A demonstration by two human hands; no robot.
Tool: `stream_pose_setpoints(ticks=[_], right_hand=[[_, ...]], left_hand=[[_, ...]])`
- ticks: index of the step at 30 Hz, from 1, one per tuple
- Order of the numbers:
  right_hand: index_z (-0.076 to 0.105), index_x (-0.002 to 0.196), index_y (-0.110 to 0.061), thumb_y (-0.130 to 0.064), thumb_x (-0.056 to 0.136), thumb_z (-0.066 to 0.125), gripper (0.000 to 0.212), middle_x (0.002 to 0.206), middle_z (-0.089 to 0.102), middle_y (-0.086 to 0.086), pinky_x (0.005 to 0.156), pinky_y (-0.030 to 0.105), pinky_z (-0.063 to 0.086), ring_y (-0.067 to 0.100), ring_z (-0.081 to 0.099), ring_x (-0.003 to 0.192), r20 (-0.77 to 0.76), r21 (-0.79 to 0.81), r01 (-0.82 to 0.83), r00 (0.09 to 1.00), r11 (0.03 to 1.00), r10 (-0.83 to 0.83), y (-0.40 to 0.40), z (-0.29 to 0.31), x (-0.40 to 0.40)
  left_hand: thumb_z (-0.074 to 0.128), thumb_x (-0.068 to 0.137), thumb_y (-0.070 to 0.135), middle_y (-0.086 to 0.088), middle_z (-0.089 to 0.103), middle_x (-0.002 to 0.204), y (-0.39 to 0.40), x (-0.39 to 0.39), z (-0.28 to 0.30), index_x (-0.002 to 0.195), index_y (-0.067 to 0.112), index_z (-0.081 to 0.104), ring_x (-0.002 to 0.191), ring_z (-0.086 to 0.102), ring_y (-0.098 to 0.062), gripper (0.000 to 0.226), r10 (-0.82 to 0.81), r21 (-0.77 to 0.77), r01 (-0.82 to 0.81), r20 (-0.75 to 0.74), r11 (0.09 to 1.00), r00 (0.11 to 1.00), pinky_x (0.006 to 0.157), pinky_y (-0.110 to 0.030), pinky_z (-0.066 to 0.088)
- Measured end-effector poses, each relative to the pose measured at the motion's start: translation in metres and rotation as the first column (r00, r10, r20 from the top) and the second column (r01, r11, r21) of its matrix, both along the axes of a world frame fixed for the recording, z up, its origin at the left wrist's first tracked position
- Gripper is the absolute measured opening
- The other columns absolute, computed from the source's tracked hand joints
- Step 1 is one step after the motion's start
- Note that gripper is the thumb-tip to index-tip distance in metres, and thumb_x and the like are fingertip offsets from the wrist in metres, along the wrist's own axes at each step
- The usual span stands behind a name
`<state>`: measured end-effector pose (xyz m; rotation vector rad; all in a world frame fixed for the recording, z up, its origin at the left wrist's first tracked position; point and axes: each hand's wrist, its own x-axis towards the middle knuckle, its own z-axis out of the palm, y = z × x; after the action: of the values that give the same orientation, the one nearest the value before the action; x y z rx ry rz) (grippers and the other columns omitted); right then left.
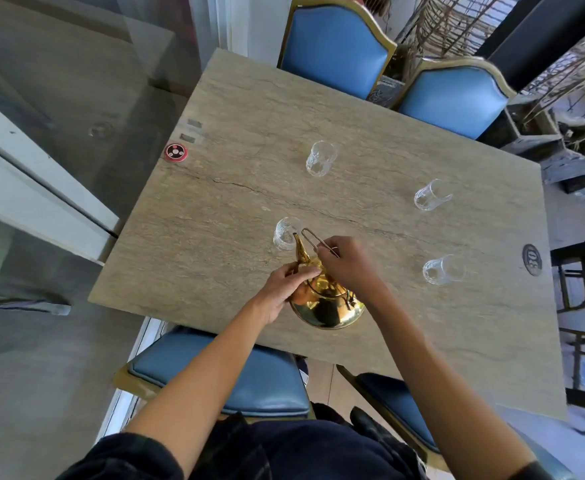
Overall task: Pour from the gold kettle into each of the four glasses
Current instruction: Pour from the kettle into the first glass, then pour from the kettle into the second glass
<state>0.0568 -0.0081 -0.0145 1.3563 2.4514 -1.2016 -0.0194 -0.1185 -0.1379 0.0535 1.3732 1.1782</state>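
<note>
**Dark sleeves, bare forearms**

The person wears a dark navy top with a faint plaid pattern, its sleeves pushed up past the elbows. The left hand (285, 289) and right hand (348, 263) are bare, without rings.

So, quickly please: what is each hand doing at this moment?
Left hand: closed on the gold kettle, near its lid.
Right hand: closed on the kettle's wire handle.
</note>
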Motion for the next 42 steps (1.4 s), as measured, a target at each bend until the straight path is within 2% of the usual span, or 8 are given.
stream_pose_setpoints(ticks=[3, 7, 11, 17, 21, 29, 39, 42], right_hand=[[0.071, 0.100, -0.003, -0.022, 0.099, 0.054, 0.026, 0.087, 0.071, 0.017, 0.063, 0.039, 0.048, 0.023, 0.060, 0.071, -0.037, -0.045, 0.067, 0.997, 0.997, -0.069, -0.006, -0.003, 0.007], [0.071, 0.103, -0.005, -0.023, 0.100, 0.054, 0.025, 0.087, 0.072, 0.016, 0.063, 0.041, 0.049, 0.025, 0.062, 0.071, -0.089, -0.105, 0.165, 0.981, 0.981, -0.175, -0.008, 0.000, 0.022], [0.071, 0.098, -0.007, -0.023, 0.099, 0.056, 0.022, 0.074, 0.066, 0.005, 0.061, 0.038, 0.046, 0.019, 0.058, 0.066, -0.172, -0.142, 0.240, 0.950, 0.960, -0.262, -0.004, 0.012, 0.043], [0.071, 0.090, -0.009, -0.023, 0.098, 0.060, 0.020, 0.066, 0.061, 0.002, 0.058, 0.034, 0.042, 0.016, 0.053, 0.059, -0.274, -0.181, 0.322, 0.891, 0.929, -0.362, 0.012, 0.030, 0.084], [0.070, 0.090, -0.009, -0.023, 0.098, 0.060, 0.019, 0.064, 0.059, 0.002, 0.058, 0.036, 0.041, 0.017, 0.052, 0.058, -0.298, -0.207, 0.382, 0.852, 0.900, -0.430, 0.029, 0.036, 0.120], [0.069, 0.086, -0.010, -0.023, 0.098, 0.059, 0.020, 0.062, 0.058, -0.001, 0.056, 0.034, 0.040, 0.016, 0.050, 0.057, -0.302, -0.203, 0.495, 0.789, 0.845, -0.535, 0.065, 0.033, 0.199], [0.072, 0.089, -0.008, -0.027, 0.096, 0.060, 0.024, 0.068, 0.064, 0.005, 0.059, 0.036, 0.043, 0.018, 0.055, 0.060, -0.205, -0.185, 0.585, 0.763, 0.790, -0.613, 0.120, 0.010, 0.280], [0.073, 0.084, -0.010, -0.030, 0.093, 0.060, 0.026, 0.065, 0.064, 0.004, 0.057, 0.038, 0.042, 0.018, 0.054, 0.058, -0.208, -0.172, 0.586, 0.764, 0.792, -0.611, 0.136, 0.005, 0.293]], left_hand=[[0.092, 0.074, 0.048, -0.002, 0.076, 0.125, 0.001, -0.005, -0.008, 0.141, 0.024, 0.061, 0.118, 0.071, -0.021, 0.078, -0.007, 0.021, 0.008, -0.013, 1.000, 1.000, 0.095, -0.037, 0.058], [0.091, 0.078, 0.042, -0.001, 0.073, 0.127, 0.008, -0.005, -0.006, 0.141, 0.027, 0.056, 0.115, 0.070, -0.017, 0.074, -0.037, 0.045, 0.040, -0.047, 0.998, 0.998, 0.091, -0.032, 0.058], [0.092, 0.075, 0.049, 0.004, 0.068, 0.128, 0.018, 0.002, 0.003, 0.140, 0.034, 0.053, 0.116, 0.067, -0.015, 0.077, -0.101, 0.065, 0.110, -0.123, 0.992, 0.987, 0.102, -0.037, 0.057], [0.090, 0.073, 0.057, 0.008, 0.065, 0.126, 0.043, 0.030, 0.025, 0.148, 0.032, 0.050, 0.117, 0.065, -0.013, 0.088, -0.185, 0.111, 0.212, -0.215, 0.971, 0.959, 0.094, -0.030, 0.055], [0.092, 0.065, 0.064, 0.005, 0.066, 0.133, 0.068, 0.057, 0.035, 0.149, 0.031, 0.051, 0.121, 0.066, -0.015, 0.100, -0.245, 0.119, 0.282, -0.252, 0.952, 0.936, 0.105, -0.038, 0.055], [0.095, 0.060, 0.064, 0.006, 0.072, 0.128, 0.124, 0.129, 0.035, 0.141, 0.031, 0.061, 0.117, 0.070, -0.015, 0.095, -0.330, 0.079, 0.368, -0.302, 0.926, 0.894, 0.101, -0.039, 0.060], [0.095, 0.059, 0.066, 0.003, 0.075, 0.123, 0.176, 0.212, 0.017, 0.136, 0.027, 0.063, 0.112, 0.073, -0.016, 0.092, -0.427, 0.044, 0.450, -0.244, 0.892, 0.871, 0.098, -0.041, 0.062], [0.093, 0.063, 0.063, 0.002, 0.076, 0.122, 0.190, 0.226, 0.014, 0.134, 0.027, 0.064, 0.110, 0.074, -0.015, 0.084, -0.450, 0.035, 0.468, -0.222, 0.883, 0.865, 0.097, -0.038, 0.062]])
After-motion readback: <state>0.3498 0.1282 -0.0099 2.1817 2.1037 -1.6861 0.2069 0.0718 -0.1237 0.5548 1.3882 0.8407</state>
